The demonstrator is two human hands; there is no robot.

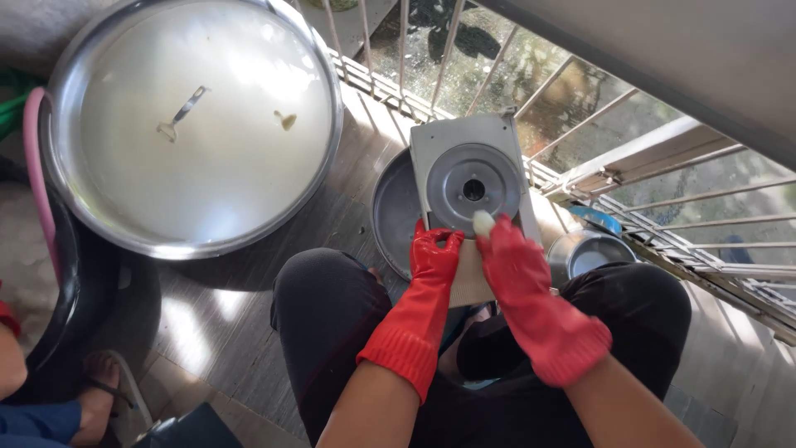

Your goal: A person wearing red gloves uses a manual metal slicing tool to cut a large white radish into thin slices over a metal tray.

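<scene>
Left hand point(435, 253), red rubber glove, clamped on lower edge of flat grey slicer board point(470, 187) with round metal disc; grip steadies board, propped tilted over round metal tray point(391, 211) on wooden floor. Right hand point(516, 265), gloved too, fingers closed round small pale vegetable piece point(482, 221), pressing it against board near disc. Big steel basin point(192, 124) of cloudy water at left, peeler sunk inside. Small steel bowl point(590, 251) right of knees, beside railing.

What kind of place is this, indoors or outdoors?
Probably a balcony or a porch at a home, used for kitchen work: a metal railing with wet ground beyond it, a wooden floor, and a big steel basin.
</scene>
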